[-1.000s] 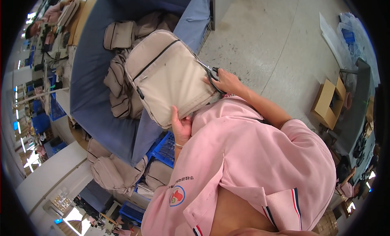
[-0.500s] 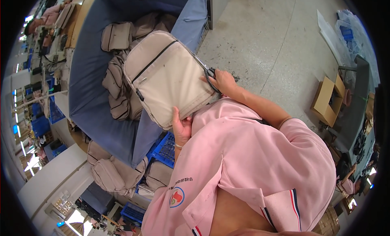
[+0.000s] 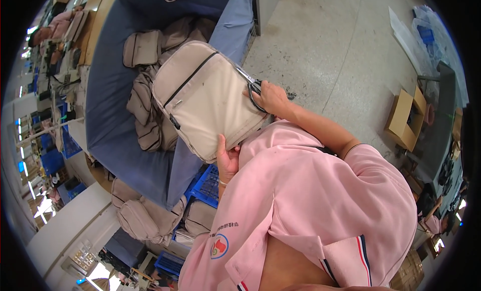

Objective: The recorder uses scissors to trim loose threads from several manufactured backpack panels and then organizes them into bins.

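A beige backpack with a dark zipper across its front lies before me, resting partly on my lap and partly over the edge of a blue fabric bin. My left hand grips its near lower edge, thumb on top and the other fingers hidden beneath. In my right hand is a pair of scissors with black handles. Their blades point up along the backpack's right side edge; whether they touch the fabric I cannot tell.
The blue fabric bin holds several beige bags. More beige bags lie below it by a blue plastic crate. At right stand an open cardboard box and a grey table. Dark scraps lie on the concrete floor.
The scissors have shifted slightly up and left along the backpack's edge, with my right hand. My left hand still grips the same edge. The whole view has moved a little.
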Motion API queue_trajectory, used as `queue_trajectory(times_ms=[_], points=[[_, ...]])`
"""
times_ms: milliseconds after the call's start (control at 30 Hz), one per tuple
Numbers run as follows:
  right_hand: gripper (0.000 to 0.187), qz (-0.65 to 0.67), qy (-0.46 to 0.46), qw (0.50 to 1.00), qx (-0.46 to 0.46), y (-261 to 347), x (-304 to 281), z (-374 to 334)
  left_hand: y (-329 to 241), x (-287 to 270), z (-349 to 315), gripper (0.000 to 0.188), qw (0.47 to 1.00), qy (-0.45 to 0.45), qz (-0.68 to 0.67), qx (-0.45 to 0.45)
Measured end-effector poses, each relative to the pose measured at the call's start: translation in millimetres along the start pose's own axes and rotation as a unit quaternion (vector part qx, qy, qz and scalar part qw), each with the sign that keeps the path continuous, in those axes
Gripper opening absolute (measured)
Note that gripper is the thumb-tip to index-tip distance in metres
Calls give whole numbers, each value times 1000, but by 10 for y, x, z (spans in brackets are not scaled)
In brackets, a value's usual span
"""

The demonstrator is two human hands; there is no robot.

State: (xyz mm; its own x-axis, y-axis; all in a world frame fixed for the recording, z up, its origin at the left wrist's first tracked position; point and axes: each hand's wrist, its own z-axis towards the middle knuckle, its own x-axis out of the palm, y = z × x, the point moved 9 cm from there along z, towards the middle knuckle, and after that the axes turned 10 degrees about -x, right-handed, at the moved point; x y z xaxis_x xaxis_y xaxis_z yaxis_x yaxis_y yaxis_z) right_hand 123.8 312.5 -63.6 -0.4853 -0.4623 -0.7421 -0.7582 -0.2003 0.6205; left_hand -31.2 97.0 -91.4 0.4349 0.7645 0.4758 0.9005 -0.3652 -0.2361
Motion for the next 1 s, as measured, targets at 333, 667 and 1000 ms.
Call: queue_trajectory(times_ms=[333, 667, 1000], points=[[71, 15, 59, 998, 19, -15, 58, 24, 12, 26, -3, 35, 1000, 3, 6, -2], [73, -17, 8, 1000, 0, 43, 21, 162, 46, 21, 2, 34, 1000, 21, 19, -11], [61, 17, -24, 999, 14, -270, 229, 264, 39, -16, -8, 32, 1000, 2, -11, -9]])
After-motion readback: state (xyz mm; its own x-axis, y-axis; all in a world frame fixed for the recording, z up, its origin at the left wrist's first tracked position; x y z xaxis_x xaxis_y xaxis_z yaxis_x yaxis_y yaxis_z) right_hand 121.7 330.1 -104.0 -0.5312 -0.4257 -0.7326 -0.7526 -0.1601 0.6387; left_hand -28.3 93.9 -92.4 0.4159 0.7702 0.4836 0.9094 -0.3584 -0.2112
